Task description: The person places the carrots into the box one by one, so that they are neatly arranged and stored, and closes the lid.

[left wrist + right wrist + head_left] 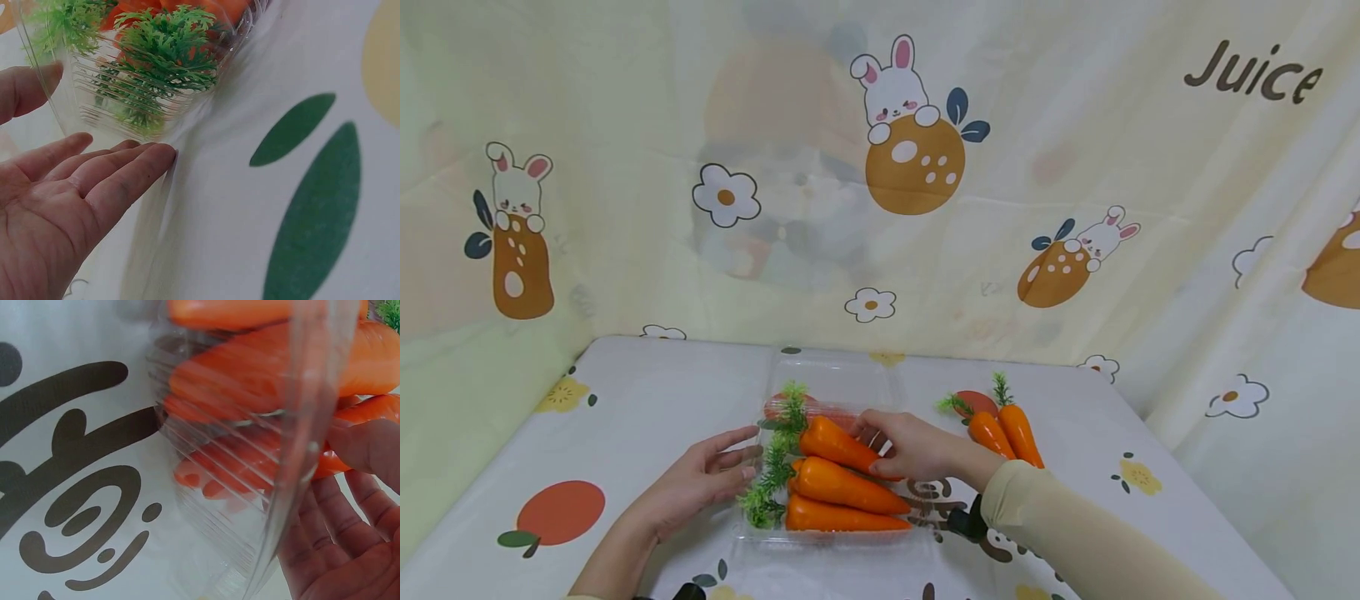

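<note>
A clear plastic clamshell box (820, 537) lies with its lid (831, 375) folded back. Inside are orange toy carrots (850, 485) in a row, their green leafy tops (775, 467) toward the left wall. My right hand (917, 450) reaches over the box's right side and holds the farthest carrot (831, 442), thumb on its near side and fingers beyond it. In the right wrist view that thumb (369, 450) lies against the carrot, just inside the clear wall. My left hand (700, 479) is at the box's left end, fingers extended, fingertips (164, 153) right at the ribbed wall.
Two more toy carrots (1017, 433) lie on the table to the right, behind my right forearm. A patterned cloth (647, 400) covers the table. Printed curtains (805, 250) stand at the back and both sides.
</note>
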